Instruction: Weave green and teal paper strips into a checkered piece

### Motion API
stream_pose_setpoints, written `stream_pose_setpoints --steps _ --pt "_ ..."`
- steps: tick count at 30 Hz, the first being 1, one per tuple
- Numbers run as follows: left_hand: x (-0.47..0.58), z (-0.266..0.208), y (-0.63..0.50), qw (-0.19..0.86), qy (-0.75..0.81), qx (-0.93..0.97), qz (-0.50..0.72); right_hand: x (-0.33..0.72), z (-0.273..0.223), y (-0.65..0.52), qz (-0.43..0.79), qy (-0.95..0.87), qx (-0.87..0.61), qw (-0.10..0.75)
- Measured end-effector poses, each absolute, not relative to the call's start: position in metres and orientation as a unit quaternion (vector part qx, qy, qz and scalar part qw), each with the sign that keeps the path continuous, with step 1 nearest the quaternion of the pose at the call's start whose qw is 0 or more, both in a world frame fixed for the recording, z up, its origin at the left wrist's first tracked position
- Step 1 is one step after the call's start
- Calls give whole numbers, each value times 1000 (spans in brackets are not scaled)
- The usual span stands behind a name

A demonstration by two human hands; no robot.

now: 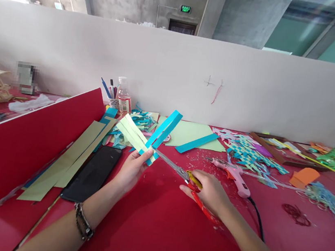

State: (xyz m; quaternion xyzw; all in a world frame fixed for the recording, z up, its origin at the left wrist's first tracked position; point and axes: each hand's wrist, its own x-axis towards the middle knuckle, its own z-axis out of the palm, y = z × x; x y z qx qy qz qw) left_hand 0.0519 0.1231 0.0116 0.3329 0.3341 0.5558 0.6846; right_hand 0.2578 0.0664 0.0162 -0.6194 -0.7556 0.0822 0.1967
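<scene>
In my left hand [133,169] I pinch woven paper strips, pale green strips [131,131] crossing blue strips [167,127], with their loose ends fanning up and away. My right hand [212,191] grips scissors [181,172] by their red and yellow handles. The blades point up and left, and their tips reach the paper beside my left thumb. Whether the blades are parted there is hard to see. A single blue strip [197,143] lies beyond on pale green sheets [188,130].
A pink glue gun [233,175] with a black cord lies right of the scissors. A black phone [93,173] and long pale strips [64,161] lie left, along a red divider [35,145]. Behind are a bottle [124,99], a pen cup [114,102], paper scraps [138,123] and a woven piece [252,152].
</scene>
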Motion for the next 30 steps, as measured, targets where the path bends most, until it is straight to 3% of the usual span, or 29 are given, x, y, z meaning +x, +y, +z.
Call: stream_pose_setpoints --steps 23,27,30 --pt "51 13 122 720 290 301 555 264 20 69 123 -763 -604 194" --pt "48 11 127 676 317 321 583 268 19 71 131 -754 -604 221" --pt "45 10 132 578 382 392 606 272 17 74 133 -734 -608 271"
